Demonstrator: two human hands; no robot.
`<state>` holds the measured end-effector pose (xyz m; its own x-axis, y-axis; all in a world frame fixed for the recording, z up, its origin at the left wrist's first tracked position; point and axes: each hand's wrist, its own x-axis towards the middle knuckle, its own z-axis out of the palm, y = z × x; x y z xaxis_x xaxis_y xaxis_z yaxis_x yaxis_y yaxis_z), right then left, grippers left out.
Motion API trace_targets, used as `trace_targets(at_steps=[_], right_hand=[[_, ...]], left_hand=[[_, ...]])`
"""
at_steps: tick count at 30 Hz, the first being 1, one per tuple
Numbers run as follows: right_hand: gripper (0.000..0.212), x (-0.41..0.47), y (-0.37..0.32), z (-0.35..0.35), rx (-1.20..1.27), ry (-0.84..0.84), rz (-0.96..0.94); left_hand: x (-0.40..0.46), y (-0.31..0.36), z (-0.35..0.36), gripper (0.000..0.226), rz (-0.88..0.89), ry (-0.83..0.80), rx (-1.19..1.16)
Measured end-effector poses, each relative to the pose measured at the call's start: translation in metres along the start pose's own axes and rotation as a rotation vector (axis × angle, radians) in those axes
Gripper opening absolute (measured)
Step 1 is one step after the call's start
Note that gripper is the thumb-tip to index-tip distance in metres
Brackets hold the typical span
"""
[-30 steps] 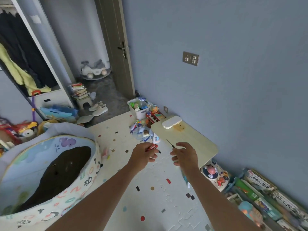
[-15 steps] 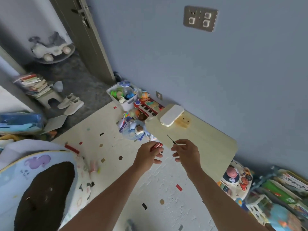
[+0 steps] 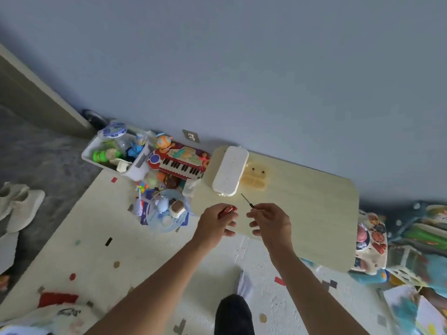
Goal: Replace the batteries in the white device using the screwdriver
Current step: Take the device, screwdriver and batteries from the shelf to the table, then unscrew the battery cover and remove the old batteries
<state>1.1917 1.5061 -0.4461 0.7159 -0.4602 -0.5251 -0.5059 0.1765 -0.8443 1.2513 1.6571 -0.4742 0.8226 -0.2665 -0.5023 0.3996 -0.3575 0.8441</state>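
**A:** Report what differs from one second ago.

**B:** The view has closed in. The low table (image 3: 302, 213) now fills the centre right of the frame, and the white device (image 3: 230, 170) on it appears larger, at centre, just above both hands. The wardrobe and the round play tub seen earlier have left the frame.

**A:** State of the hands?

**B:** Unchanged in grip. The left hand (image 3: 214, 226) holds the red batteries (image 3: 227, 210) in curled fingers. The right hand (image 3: 272, 222) pinches the screwdriver (image 3: 249, 202), tip pointing toward the upper left of the frame, near the device but not touching it.

**A:** Position of the device?

**B:** Flat on the far-left corner of the table, beside a yellowish tray (image 3: 254, 178). The toy keyboard (image 3: 180, 163) lies to its left, off the table.

**A:** Meaning for the task?

**B:** The approach appears complete; no fastener has been engaged. Judgement: locating the cover screw comes next. No screw is visible on the upward face.
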Motion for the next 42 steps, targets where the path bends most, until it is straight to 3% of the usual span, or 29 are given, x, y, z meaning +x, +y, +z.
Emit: trace_targets(at_steps=[8,16,20,25,33,42], right_hand=[[0.008,0.104,0.058,0.036,0.071,0.161,0.037],[0.007,0.162,0.135,0.055,0.179,0.367,-0.004],[0.007,0.180,0.160,0.061,0.252,0.415,-0.052],[0.008,0.195,0.175,0.064,0.322,0.464,-0.104],[0.005,0.219,0.174,0.052,0.365,0.490,-0.212],[0.008,0.235,0.181,0.050,0.353,0.445,-0.363]], left_hand=[[0.142,-0.078,0.011,0.016,0.061,-0.164,0.204],[0.241,-0.182,0.045,0.028,0.563,-0.306,0.771],[0.273,-0.214,0.054,0.042,0.795,-0.250,0.887],[0.285,-0.230,0.058,0.055,0.945,-0.175,0.961],[0.294,-0.231,0.051,0.061,0.953,-0.238,0.944],[0.298,-0.230,0.035,0.058,0.897,-0.401,0.738]])
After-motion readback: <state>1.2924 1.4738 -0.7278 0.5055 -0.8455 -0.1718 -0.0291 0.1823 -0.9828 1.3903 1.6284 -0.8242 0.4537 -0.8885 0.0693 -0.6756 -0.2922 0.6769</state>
